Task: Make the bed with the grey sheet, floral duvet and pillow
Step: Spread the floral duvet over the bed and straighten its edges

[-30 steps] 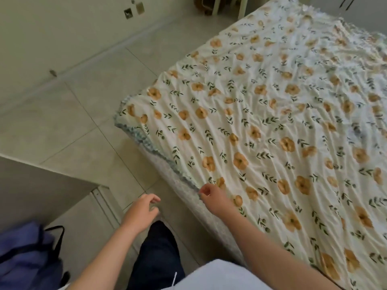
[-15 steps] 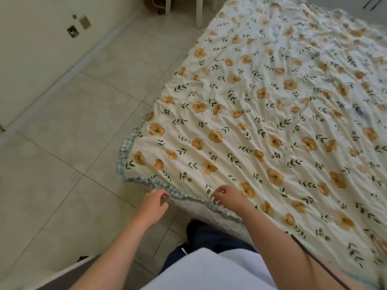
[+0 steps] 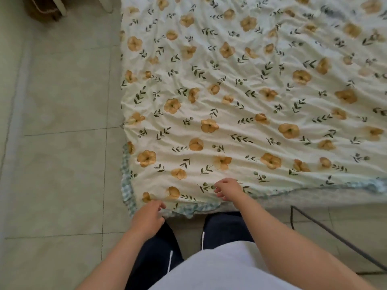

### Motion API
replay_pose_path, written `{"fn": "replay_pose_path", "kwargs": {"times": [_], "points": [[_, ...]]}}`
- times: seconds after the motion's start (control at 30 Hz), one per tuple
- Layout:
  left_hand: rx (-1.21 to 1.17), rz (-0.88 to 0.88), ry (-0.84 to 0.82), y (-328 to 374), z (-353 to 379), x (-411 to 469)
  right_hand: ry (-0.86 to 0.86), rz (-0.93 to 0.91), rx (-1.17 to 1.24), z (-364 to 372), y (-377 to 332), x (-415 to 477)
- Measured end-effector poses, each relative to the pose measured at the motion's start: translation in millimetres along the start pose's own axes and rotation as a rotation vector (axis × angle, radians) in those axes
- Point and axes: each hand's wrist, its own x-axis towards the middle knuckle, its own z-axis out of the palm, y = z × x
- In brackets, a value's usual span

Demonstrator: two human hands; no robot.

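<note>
Head view: floral duvet [image 3: 230, 91] is spread over the bed and fills the centre and right of the frame up to the top edge. Cloth is cream with orange flowers and green sprigs, rumpled in shallow ridges running mostly left to right. Its near left corner lies at lower centre, where a blue-green checked frill [image 3: 126, 168] shows along the left side and under the near hem. Grey sheet [image 3: 314, 200] is visible only as a narrow strip just below the duvet's near hem, right of centre, on the bed's front edge. Left grip [image 3: 147, 216] is at the near corner with its fingers curled at the hem, beside the frill; it touches the cloth, but I cannot tell whether it pinches it. Right grip [image 3: 229, 190] is over the duvet just inside the near hem, to the right of the left grip. Its fingers are loosely bent and spread, released and grasping nothing. Both forearms are bare and enter from the bottom edge. Dark navy trousers [image 3: 226, 227] and a white top [image 3: 219, 271] are at bottom centre, close against the bed's near edge. Pale floor tiles [image 3: 62, 164] fill the left of the frame. A dark cable [image 3: 335, 239] crosses the floor at lower right. A brown object [image 3: 45, 9] is cut off at upper left, with a white furniture leg [image 3: 106, 6] beside it.
</note>
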Motion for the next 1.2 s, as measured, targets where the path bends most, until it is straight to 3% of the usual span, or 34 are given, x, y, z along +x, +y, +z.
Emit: {"fn": "replay_pose_path", "kwargs": {"times": [0.23,0.33,0.43,0.5,0.57,0.67,0.87,1.07,1.2], "points": [[0.387,0.396,-0.095,-45.4,-34.8,84.0,0.29,0.117,0.428,62.3,16.6,35.4],[0.54,0.604,-0.122,-56.5,-24.1,108.2,0.553,0.162,0.635,86.6,37.1,54.2],[0.678,0.674,-0.186,-63.8,-2.0,118.7,0.763,0.265,0.818,105.1,49.8,68.3],[0.846,0.625,-0.248,-72.7,16.2,126.2,0.696,0.231,1.025,117.4,57.9,81.9],[1.007,0.66,-0.182,-89.1,35.4,138.8,0.581,0.179,1.216,132.6,68.1,99.0],[0.898,0.836,-0.082,-122.2,51.3,164.7,0.578,0.07,1.208,138.1,74.3,110.2],[0.798,0.99,0.119,-121.4,29.4,183.4,0.71,0.026,1.005,151.6,84.2,106.2],[0.885,0.892,-0.1,-144.9,4.9,155.0,0.765,-0.002,0.858,228.5,79.3,71.9],[0.89,0.907,-0.156,-165.2,-15.8,151.1,0.842,-0.068,0.951,265.5,63.5,52.2]]}}
